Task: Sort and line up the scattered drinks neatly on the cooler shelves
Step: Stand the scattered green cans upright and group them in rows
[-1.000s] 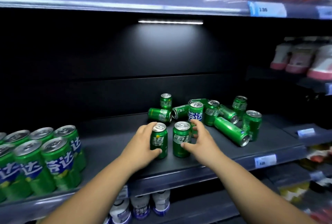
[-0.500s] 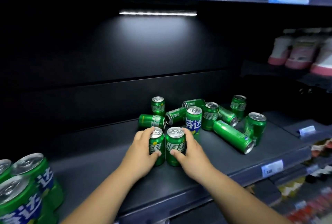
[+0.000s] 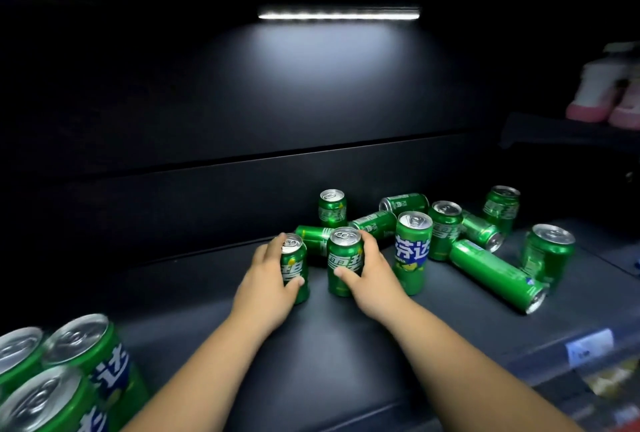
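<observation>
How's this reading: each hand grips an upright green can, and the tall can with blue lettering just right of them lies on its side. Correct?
One error: the head view shows the tall can standing upright, not on its side. The rest holds: the left hand grips the left can, the right hand the right can, both upright.

I log two short green cans upright side by side at mid-shelf [image 3: 329, 345], a narrow gap between them. The left can [image 3: 295, 270] is gripped by the left hand [image 3: 266, 279], the right can [image 3: 344, 263] by the right hand [image 3: 377, 275]. A taller blue-label can [image 3: 412, 253] stands upright just right of these. Toward the back edge is a scatter of green cans [image 3: 445, 229], some upright, some on their sides, several touching. A long can [image 3: 498, 275] lies on its side toward the right end. Packed cans [image 3: 69, 372] stand at the front left corner.
</observation>
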Available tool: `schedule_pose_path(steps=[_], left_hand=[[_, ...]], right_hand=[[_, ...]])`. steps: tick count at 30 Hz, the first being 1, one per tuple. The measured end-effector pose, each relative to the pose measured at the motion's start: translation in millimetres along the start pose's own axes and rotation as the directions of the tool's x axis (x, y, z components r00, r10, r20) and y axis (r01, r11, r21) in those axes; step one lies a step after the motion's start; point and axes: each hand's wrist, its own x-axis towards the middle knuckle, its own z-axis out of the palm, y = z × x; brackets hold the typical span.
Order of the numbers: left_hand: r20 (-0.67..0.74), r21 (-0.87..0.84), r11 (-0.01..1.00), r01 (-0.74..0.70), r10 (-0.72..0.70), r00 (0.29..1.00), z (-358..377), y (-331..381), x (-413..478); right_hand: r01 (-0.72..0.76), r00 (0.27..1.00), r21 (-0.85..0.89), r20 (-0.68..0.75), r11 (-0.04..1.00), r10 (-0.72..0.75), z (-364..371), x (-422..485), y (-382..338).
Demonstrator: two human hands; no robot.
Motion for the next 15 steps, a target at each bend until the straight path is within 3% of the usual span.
schedule_pose_path(steps=[4, 7, 11, 15], left_hand=[[0.018, 0.055, 0.998, 0.037, -0.038, 0.999, -3, 1, 1], [-0.121, 0.186, 0.982, 0.024, -0.002, 0.993, -3, 14, -4], [-0.238, 0.144, 0.957, -0.25, 0.279, 0.93, 15, 53, -14], [-0.251, 0.046, 0.906, -0.42, 0.417, 0.873, 45, 102, -21]], right_hand=[[-0.054, 0.995, 0.009, 0.079, 0.998, 0.053, 0, -8, 8], [-0.032, 0.993, 0.037, 0.116, 0.999, 0.028, -12, -18, 16], [-0.035, 0.998, 0.119, 0.056, 0.992, 0.028, -52, -37, 29], [0.039, 0.996, 0.082, -0.084, 0.996, -0.032, -101, -47, 52]])
